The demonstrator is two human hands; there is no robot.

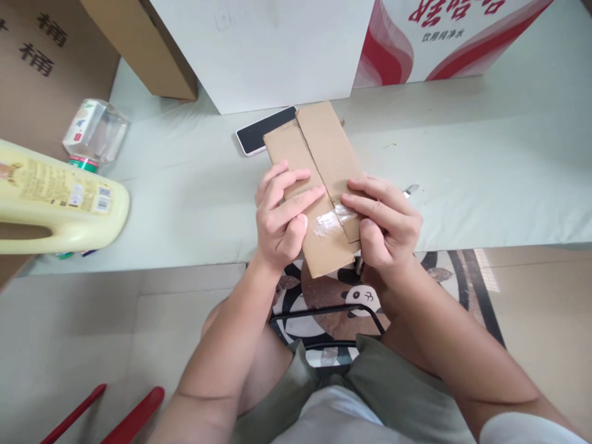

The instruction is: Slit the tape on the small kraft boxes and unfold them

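Between my hands is a piece of brown cardboard (287,145) made of two panels that meet along a slanting seam. A strip of clear shiny tape (326,224) lies across the lower part of that seam. My left hand (282,216) grips the left panel, its fingers on top and fingertips close to the seam. At the right edge, my right hand (386,216) pinches the other panel, with fingertips beside the tape. The cardboard's lower end sticks out past the table's front edge. Whatever lies beneath the cardboard is hidden.
A phone (263,131) lies partly behind the cardboard. A small metal blade tip (411,190) shows by my right hand. White box (277,55) and red-and-white box (425,43) stand at the back. Left are a yellow jug (65,203) and clear bottle (104,132) on the table (185,203).
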